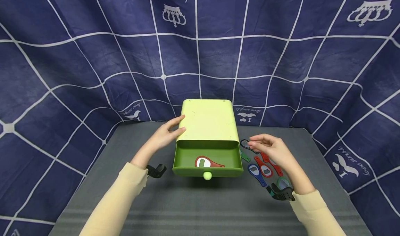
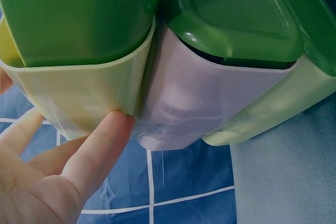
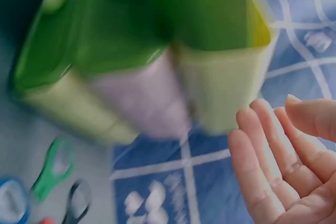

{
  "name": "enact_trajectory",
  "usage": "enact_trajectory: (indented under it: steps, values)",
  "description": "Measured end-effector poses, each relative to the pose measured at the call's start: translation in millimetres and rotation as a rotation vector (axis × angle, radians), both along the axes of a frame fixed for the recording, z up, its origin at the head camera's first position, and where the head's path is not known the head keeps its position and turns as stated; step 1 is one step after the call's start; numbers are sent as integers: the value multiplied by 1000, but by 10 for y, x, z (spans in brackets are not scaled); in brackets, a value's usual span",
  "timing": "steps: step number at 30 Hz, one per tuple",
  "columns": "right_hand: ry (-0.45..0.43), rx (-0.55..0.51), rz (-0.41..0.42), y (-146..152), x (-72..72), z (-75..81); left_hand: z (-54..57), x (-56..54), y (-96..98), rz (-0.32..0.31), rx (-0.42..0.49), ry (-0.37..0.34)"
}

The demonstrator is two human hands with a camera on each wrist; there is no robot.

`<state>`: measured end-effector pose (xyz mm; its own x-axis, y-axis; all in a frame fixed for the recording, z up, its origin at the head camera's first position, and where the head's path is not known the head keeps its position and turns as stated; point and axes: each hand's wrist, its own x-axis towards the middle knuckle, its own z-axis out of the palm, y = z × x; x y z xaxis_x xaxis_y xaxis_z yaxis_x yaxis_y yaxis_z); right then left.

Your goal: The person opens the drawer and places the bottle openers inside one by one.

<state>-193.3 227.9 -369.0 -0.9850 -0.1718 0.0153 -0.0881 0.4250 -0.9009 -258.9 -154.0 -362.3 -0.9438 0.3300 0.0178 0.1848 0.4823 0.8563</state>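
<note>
A stacked drawer box stands on the table, its cream top casing (image 1: pixel 209 121) above a pinkish casing (image 2: pixel 205 95). The green top drawer (image 1: pixel 187 172) is pulled out, and a red bottle opener (image 1: pixel 216 164) lies inside. My left hand (image 1: pixel 164 135) touches the left side of the top casing with extended fingers. To the right of the box, my right hand (image 1: pixel 275 151) hovers with loosely bent fingers and nothing in them. Below and around it lie a blue bottle opener (image 1: pixel 261 181), red bottle openers (image 1: pixel 276 168), a green one (image 3: pixel 50 174) and a black one (image 3: pixel 79 203).
Two lower green drawers (image 2: pixel 236 19) sit pushed in beneath the top one. A green ring-shaped end (image 1: pixel 282 183) shows beside the right wrist strap (image 1: pixel 281 193). The grey table (image 1: pixel 200 208) meets a navy checked cloth (image 1: pixel 218 55) behind the box.
</note>
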Motion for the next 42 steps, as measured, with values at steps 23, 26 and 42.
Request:
enact_trajectory:
  steps: [23,26,42]
  values:
    - [-208,331,-344,961,314,-1142,4,2,-4,-5,5,-6]
    - [-220,370,-388,1021,385,-1244,1,4,-1,-8,4,-7]
    - [-336,517,-571,855,582,-1395,-20,-8,5,6,-15,-3]
